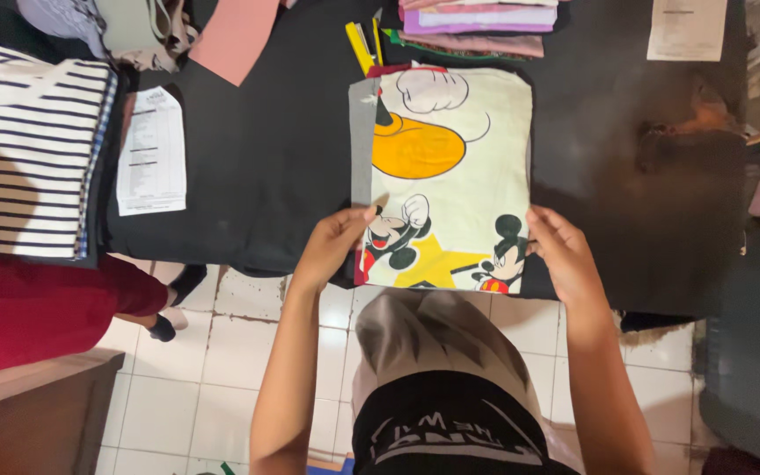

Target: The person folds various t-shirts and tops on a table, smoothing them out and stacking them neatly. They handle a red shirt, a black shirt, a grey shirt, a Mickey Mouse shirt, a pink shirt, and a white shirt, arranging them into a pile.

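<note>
A folded cream cloth [459,167] printed with cartoon mouse figures, a yellow star and an orange shape lies on the black-covered table [257,149]. My left hand [334,242] grips its near left edge, beside a grey strip of fabric [362,141]. At the near right corner my right hand [560,251] pinches the cloth between thumb and fingers. The near end of the cloth hangs slightly over the table edge.
A stack of folded pastel clothes [477,22] and yellow clips [361,44] lie beyond the cloth. Paper sheets [151,149] [686,28] rest on the table. Striped folded shirts [24,149] sit at left. A person in red trousers [37,308] stands on the white tile floor [222,387].
</note>
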